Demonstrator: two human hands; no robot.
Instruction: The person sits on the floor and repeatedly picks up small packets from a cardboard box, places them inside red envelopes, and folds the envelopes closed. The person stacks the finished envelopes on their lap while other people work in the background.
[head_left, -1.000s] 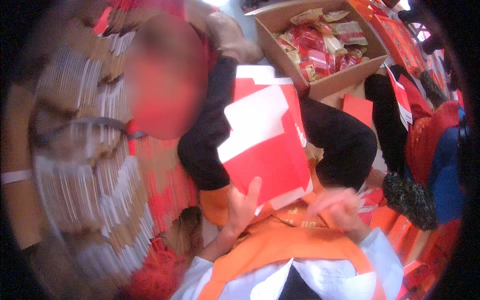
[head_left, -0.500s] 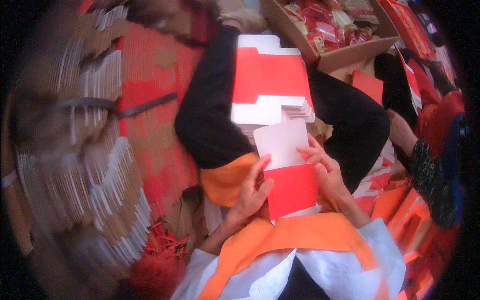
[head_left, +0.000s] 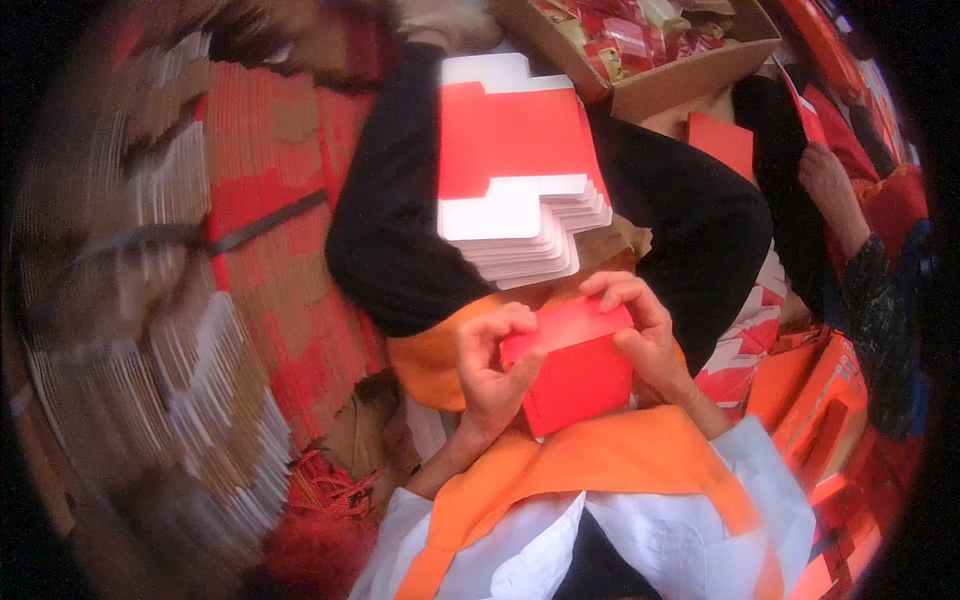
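A small red card box (head_left: pixel 580 385) with its top flap bent over toward me is held close to my orange apron (head_left: pixel 600 455). On its left edge my left hand (head_left: pixel 490 365) is closed, thumb in front and fingers behind the flap. My right hand (head_left: pixel 648 335) grips the right side, with its fingertips on top of the flap. Just beyond, between my legs, lies a stack of flat red-and-white box blanks (head_left: pixel 515 140), with cut-out tabs showing at the near edge.
Packed rows of box blanks (head_left: pixel 265 250) with a dark strap fill the left side. A cardboard carton (head_left: pixel 690 75) of small red wrapped packets stands at the far right. Beside it are a red card piece (head_left: pixel 720 145) and another person's hand (head_left: pixel 830 185). Orange boxes (head_left: pixel 800 410) lie at right.
The raised white-sided flap has been folded down toward me, now showing its red outer face. Both hands have moved to the folded edge. The view has shifted slightly.
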